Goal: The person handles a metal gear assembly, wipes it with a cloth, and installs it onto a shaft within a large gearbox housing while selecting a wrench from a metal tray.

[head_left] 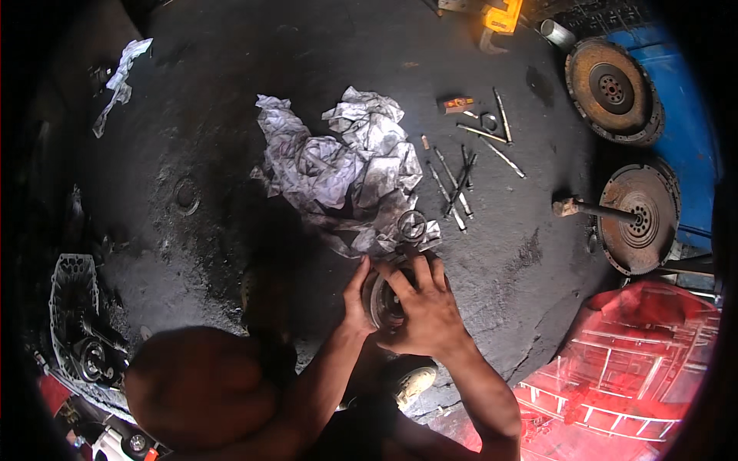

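A round dark metal part with a ringed rim (378, 298) sits between my hands at the lower middle. My left hand (357, 307) grips its left side, fingers bent along the rim. My right hand (421, 311) lies over its top and right side with fingers curled onto it, hiding much of it. Just beyond my fingertips, a thin dark ring (412, 225) rests on crumpled, grease-stained white rags (330, 169). To the right of the rags, several long metal bolts or rods (501, 157) lie scattered beside a small orange-and-dark box (455, 105) and a short ring (489, 121).
Two rusty flywheels (634, 96), one with a shaft, stand at right by a blue surface (688, 138) and red sheeting (615, 361). A yellow tool (501, 17) lies at top. A metal casing (73, 292) sits left; a blurred rounded brown shape (200, 384) fills the lower left.
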{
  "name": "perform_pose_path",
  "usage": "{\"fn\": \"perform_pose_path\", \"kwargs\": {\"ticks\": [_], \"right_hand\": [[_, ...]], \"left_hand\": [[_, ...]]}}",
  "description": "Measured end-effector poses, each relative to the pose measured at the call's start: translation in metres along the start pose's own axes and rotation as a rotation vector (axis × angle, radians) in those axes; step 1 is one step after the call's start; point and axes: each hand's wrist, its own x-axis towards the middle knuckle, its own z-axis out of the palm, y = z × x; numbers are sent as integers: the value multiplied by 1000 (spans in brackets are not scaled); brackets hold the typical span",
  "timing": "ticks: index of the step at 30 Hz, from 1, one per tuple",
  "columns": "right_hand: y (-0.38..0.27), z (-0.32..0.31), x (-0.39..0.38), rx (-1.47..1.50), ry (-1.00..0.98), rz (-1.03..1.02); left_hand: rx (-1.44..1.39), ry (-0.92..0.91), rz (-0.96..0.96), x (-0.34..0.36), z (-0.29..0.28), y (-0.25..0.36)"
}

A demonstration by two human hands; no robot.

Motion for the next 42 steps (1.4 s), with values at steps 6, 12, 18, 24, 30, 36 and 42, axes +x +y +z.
{"fn": "perform_pose_path", "kwargs": {"ticks": [6, 12, 18, 24, 30, 36, 42], "right_hand": [[-9, -2, 9, -17, 0, -3], [-15, -4, 14, -19, 4, -19], [-19, 4, 15, -48, 21, 22], [-17, 20, 15, -87, 124, -41], [-21, 17, 17, 48, 240, 22], [-20, 7, 10, 77, 275, 54], [-30, 4, 14, -14, 266, 65]], "left_hand": [[-232, -211, -58, -4, 13, 9], [-173, -198, -13, -4, 2, 18], [-93, -36, 18, -8, 3, 19], [-404, -276, -35, -10, -8, 17], [-43, -204, 32, 0, -16, 20], [-254, -210, -33, -2, -2, 11], [-266, -417, -37, 0, -2, 12]]}}
